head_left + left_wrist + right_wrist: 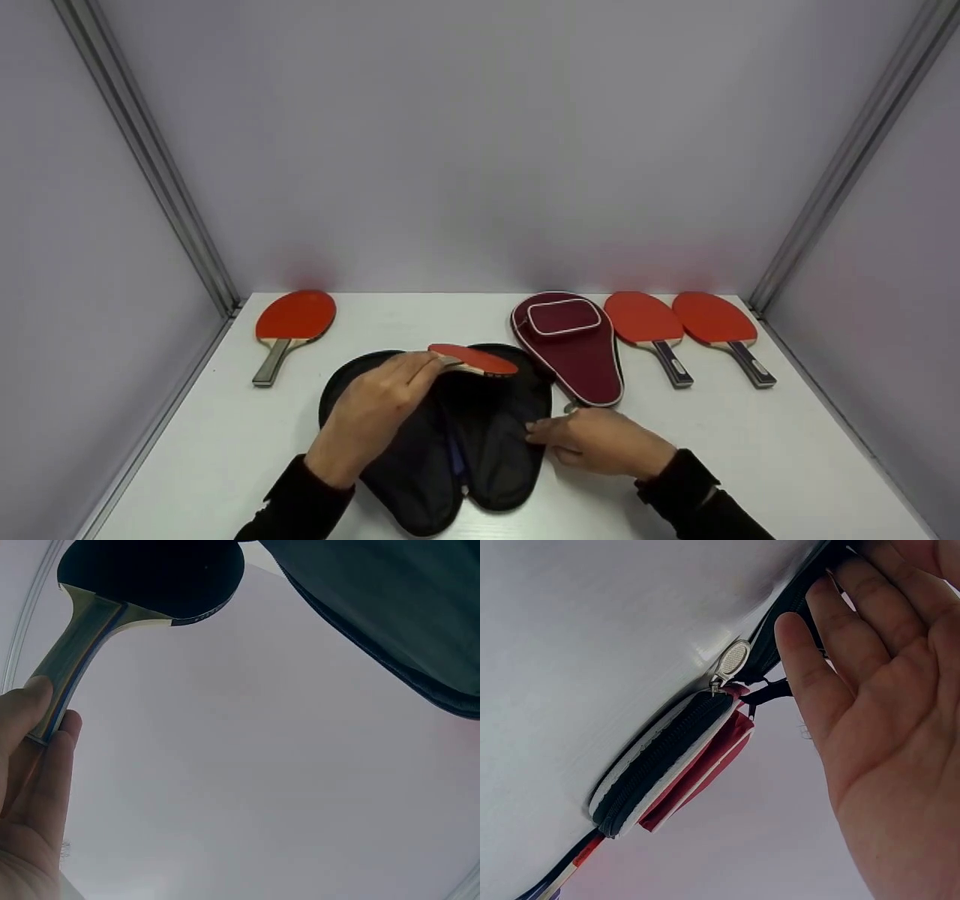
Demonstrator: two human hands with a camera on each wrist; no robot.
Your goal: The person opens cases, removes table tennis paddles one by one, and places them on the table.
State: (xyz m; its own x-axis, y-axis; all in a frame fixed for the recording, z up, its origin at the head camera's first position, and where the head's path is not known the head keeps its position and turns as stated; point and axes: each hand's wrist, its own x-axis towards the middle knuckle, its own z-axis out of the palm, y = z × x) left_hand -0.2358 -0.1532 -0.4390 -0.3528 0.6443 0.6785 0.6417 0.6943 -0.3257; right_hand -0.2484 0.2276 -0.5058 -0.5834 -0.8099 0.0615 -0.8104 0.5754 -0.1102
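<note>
My left hand [386,397] grips the handle of a table tennis paddle [480,360], thumb on one side and fingers on the other. This paddle is tilted above a black paddle case [412,465] that lies unfolded on the table. Its upper face is red; in the left wrist view the dark underside of the paddle [150,574] shows, beside a raised part of the case [397,607]. My right hand [600,439] pinches the right edge of the case, though its fingertips are partly hidden in the right wrist view. Close by lies a zipped maroon paddle case [577,360].
At the back left lies a red paddle [296,315]. Two more paddles, one red paddle [645,315] and another red paddle [712,315], lie right of the maroon case. Grey-white panels [480,150] enclose the white table [225,457] at the back and sides.
</note>
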